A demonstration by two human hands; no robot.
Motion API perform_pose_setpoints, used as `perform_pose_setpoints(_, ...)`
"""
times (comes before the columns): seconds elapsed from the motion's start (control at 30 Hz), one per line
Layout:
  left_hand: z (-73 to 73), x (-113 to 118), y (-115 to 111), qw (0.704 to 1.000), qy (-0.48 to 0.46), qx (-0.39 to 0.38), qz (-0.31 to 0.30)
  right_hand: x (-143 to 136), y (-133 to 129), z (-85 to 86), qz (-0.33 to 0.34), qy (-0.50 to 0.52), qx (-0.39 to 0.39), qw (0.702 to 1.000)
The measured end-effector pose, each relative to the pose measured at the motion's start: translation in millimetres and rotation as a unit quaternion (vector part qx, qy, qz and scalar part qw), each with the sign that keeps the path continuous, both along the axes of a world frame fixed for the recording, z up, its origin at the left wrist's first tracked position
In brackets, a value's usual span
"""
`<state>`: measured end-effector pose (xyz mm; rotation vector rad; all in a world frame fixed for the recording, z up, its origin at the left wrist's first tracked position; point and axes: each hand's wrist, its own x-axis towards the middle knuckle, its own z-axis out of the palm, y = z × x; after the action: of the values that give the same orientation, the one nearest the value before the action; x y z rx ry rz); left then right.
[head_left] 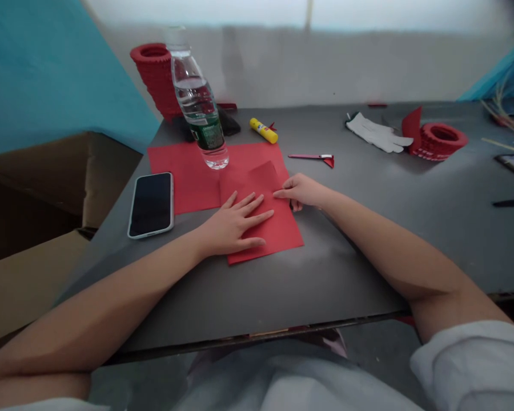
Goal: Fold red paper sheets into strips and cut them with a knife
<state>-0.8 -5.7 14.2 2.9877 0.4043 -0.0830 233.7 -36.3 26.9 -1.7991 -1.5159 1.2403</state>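
My left hand (235, 228) lies flat with fingers spread on a folded red paper (282, 234). At the right edge of that paper is my right hand (302, 191), its thumb and forefinger closed on the edge and the other fingers curled below. A small dark bit shows under those curled fingers, too little to name. The upper part of the paper has a raised or folded flap (263, 176). Beneath and behind it, larger red sheets (192, 194) are spread on the grey table (257, 302).
A water bottle (199, 114) stands on the sheets, with a phone (152, 205) to the left. Behind are a glue stick (263, 130), a pink-handled cutter (310, 156), a white glove (377, 132) and red paper rings (441, 142). A cardboard box (111, 177) stands left.
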Motion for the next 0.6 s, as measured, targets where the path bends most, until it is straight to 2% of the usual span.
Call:
perform_pose_setpoints(0.37,2.7,-0.4,2.2,0.997,-0.067,0.033,-0.008,-1.5,-1.7,1.3,-0.014,0.036,-0.006,0.999)
perform_pose_setpoints(0.6,0.8,1.2,2.4,0.999,-0.034,0.022,-0.013,1.3,0.5,-4.8,-0.003,0.057,0.004,0.998)
